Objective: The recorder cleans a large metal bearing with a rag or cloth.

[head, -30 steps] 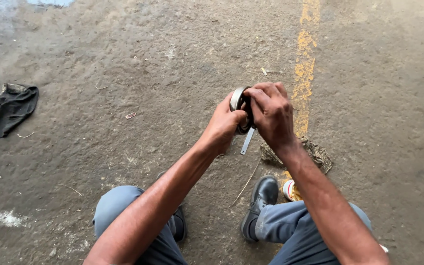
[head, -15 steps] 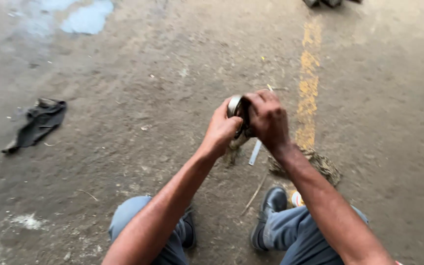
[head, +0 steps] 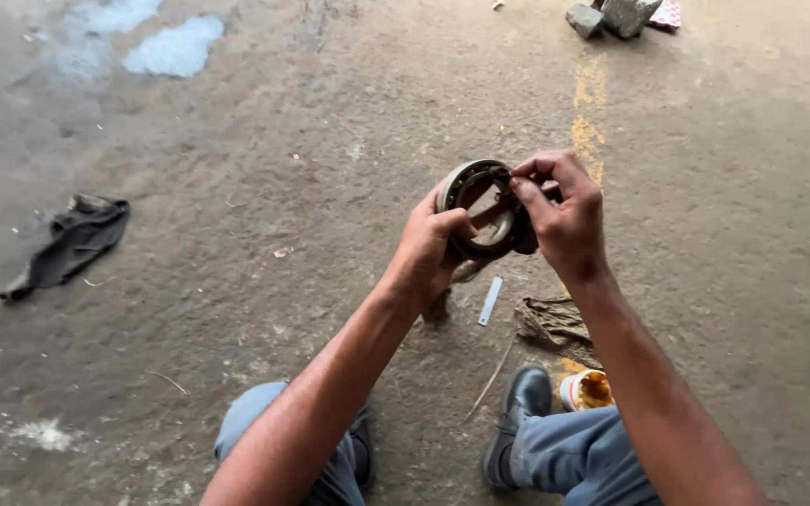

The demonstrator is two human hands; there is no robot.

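floor (head: 236, 309): rough grey concrete | yellow painted line (head: 589, 103) at 12-1 o'clock | pale patches (head: 175, 47) at 11 | flat daylight

Both forearms are bare — no sleeves, watch or gloves on the left hand (head: 428, 245) or right hand (head: 566, 217). Blue-grey trousers (head: 578, 456) cover both knees, and the shoes (head: 513, 422) are glossy black leather — scuffed with dust.

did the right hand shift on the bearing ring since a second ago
Yes. The right hand slid off the ring's face toward the yellow floor line, uncovering the metal ring; the left hand grips its near side.
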